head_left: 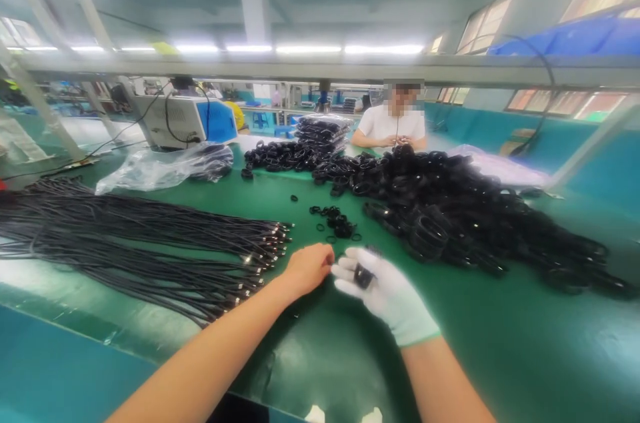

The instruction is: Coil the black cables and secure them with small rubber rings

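Observation:
My left hand is bare, its fingers curled together near the fingertips of my right hand; anything between them is too small to make out. My right hand wears a white glove and holds a small black coiled piece against its fingers. Just beyond both hands, small black rings lie in a little heap on the green table. Long black cables with metal ends stretch out to the left of my left hand.
A large pile of black coiled cables covers the right and back. Clear plastic bags lie at the back left, before a white and blue machine. A person in white sits across the table. A metal beam crosses above.

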The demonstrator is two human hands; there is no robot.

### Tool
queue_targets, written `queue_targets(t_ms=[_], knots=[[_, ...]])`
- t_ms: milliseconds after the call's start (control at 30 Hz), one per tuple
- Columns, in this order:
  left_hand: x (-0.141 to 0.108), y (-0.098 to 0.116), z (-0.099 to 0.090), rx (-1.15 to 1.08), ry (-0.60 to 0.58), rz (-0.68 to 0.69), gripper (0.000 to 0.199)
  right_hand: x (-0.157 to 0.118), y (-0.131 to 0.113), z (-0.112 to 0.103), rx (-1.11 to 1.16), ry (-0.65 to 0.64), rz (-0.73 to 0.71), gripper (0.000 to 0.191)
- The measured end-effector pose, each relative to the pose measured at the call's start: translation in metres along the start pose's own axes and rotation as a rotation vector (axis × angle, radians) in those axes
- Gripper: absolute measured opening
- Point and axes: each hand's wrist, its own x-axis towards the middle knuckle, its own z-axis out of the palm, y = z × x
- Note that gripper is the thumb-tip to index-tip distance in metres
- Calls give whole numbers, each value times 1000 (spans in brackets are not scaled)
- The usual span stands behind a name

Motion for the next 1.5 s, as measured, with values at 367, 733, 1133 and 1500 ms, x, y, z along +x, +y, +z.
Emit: queue_targets(t_ms=[367,733,1133,1500], knots=[[-45,-9,-28,-659,-186,-137,24,5,18,11,-62,-1,-135,39],[-74,11,0,-1018,59,-259,25,-3,52,32,-296,-26,-208,42],[-107,6,-47,-974,-314,-25,15,-22,36,27,-125,-806,111,32],[-101,15,-86,-126,-212,97,23,-9,33,11,-89,-484,96,35]])
